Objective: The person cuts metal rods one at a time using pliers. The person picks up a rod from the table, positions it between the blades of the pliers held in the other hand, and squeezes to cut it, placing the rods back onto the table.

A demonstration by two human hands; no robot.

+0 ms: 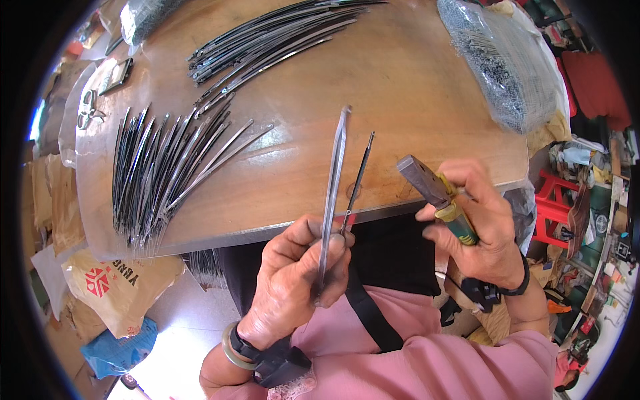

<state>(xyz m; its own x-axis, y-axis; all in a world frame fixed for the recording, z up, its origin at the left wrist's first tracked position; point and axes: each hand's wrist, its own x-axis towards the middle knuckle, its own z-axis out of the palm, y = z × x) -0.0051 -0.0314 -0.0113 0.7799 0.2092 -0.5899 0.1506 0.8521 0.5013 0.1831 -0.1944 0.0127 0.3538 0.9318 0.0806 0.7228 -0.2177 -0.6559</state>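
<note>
My left hand (293, 263) is closed round a long flat metal strip (335, 170), which stands up from the fist above the table's near edge. A thinner dark metal rod (361, 167) also rises from its fingertips, slightly tilted to the right. In my right hand (490, 230) is a pair of pliers (427, 183) with green and yellow handles, its jaws pointing up and left, apart from the strip. A fanned pile of similar metal strips (157, 177) lies at the table's left, and another bundle of strips (267, 43) lies farther back.
The wooden table (420, 100) has a clear cover. A plastic bag of metal parts (500, 67) sits at its far right. White-handled snips (89, 110) and a phone-like device (117, 77) lie far left. Right of the table stands a red stool (552, 207); a paper bag (117, 290) is below left.
</note>
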